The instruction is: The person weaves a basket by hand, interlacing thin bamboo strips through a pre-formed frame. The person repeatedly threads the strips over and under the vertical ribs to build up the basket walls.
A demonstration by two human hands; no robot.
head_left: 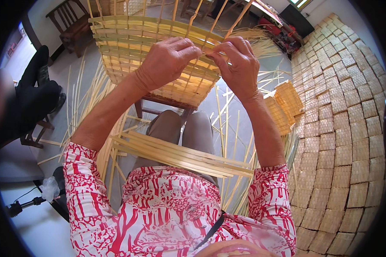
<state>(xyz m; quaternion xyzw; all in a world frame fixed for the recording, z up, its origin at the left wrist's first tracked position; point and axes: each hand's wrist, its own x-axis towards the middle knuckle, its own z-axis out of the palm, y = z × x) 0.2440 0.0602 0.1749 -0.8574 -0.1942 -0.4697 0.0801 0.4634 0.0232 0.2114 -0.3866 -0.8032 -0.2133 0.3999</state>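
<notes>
A half-woven bamboo basket (124,49) stands in front of me, its bare upright stakes rising past the top strips. My left hand (167,60) reaches over the basket's near wall with thumb and fingers pinched together near the upper rows. Close to its right, my right hand (238,64) pinches with thumb and forefinger, the other fingers curled. A thin bamboo strip runs between the fingertips at the weave; its ends are partly hidden behind the hands. Across my lap lies a bundle of flat, pale bamboo strips (180,156).
Under the basket is a wooden stool (167,102). Loose strips (77,98) litter the floor. Stacked woven pieces (330,128) cover the right side, with another woven piece (284,105) beside them. A person's dark-clothed legs (36,92) are at left, and a wooden chair (70,25) stands behind.
</notes>
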